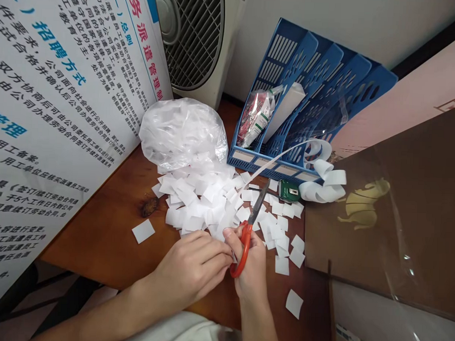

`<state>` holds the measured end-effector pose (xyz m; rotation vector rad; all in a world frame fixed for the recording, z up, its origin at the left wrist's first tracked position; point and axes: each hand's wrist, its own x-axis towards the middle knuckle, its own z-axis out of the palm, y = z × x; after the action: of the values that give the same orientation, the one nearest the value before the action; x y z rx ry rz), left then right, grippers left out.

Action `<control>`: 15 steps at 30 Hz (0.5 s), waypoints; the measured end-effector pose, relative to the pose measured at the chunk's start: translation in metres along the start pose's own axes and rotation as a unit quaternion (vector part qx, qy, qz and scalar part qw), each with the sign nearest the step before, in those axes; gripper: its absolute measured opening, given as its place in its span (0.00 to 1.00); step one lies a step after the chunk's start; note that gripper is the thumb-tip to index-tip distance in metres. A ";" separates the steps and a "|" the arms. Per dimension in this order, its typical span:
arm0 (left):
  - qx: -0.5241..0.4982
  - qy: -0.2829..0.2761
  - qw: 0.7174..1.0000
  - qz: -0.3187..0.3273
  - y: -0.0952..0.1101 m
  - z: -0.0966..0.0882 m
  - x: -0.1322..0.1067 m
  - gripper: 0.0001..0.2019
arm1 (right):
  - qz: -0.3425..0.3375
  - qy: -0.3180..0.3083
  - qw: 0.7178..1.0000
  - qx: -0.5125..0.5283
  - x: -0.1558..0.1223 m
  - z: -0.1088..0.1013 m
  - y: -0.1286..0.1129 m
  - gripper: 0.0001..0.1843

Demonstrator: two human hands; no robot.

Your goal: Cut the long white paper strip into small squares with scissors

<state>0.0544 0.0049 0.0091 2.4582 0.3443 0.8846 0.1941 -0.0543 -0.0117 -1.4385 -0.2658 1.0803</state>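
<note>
My right hand (251, 267) is closed round the orange handles of a pair of scissors (247, 232), blades pointing up and away over the paper. My left hand (191, 268) lies just left of it, fingers curled and touching the scissors' handle area; what it pinches is hidden. In front of both hands spreads a heap of small white paper squares (207, 202) on the brown wooden table (106, 236). A long white paper strip (284, 155) curls from near the scissor tips toward a loose coil (322, 186).
A clear plastic bag of paper pieces (182, 131) sits behind the heap. A blue file rack (308, 93) holds a packet and a box. A small green object (289, 191), a printed board (58, 100) at left, a fan (197, 35), brown board (397, 216) at right.
</note>
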 end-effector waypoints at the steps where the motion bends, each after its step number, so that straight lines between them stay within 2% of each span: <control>1: -0.001 -0.007 1.000 0.002 -0.001 0.000 0.000 0.06 | 0.003 0.001 1.000 -0.004 0.000 0.000 0.000 0.27; 5: -0.026 -0.016 1.000 0.001 0.001 -0.002 0.000 0.07 | 0.001 0.008 1.000 -0.005 0.000 0.000 0.001 0.26; 8: -0.103 0.017 0.994 -0.036 0.006 -0.010 -0.001 0.09 | -0.018 0.031 0.999 0.005 -0.001 -0.001 0.002 0.27; 11: -0.212 0.041 0.962 -0.170 0.011 -0.021 -0.003 0.08 | -0.051 0.071 0.996 0.022 -0.005 -0.004 0.000 0.28; 13: -0.278 0.023 0.922 -0.269 0.010 -0.026 -0.005 0.05 | -0.072 0.094 0.992 0.032 -0.009 -0.007 -0.003 0.28; 15: -0.322 0.000 0.886 -0.334 0.006 -0.025 -0.006 0.04 | -0.081 0.102 0.991 0.038 -0.012 -0.008 -0.006 0.29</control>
<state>0.0339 0.0065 0.0255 1.5547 0.7107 0.5635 0.1958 -0.0673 -0.0028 -1.4217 -0.1896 0.7972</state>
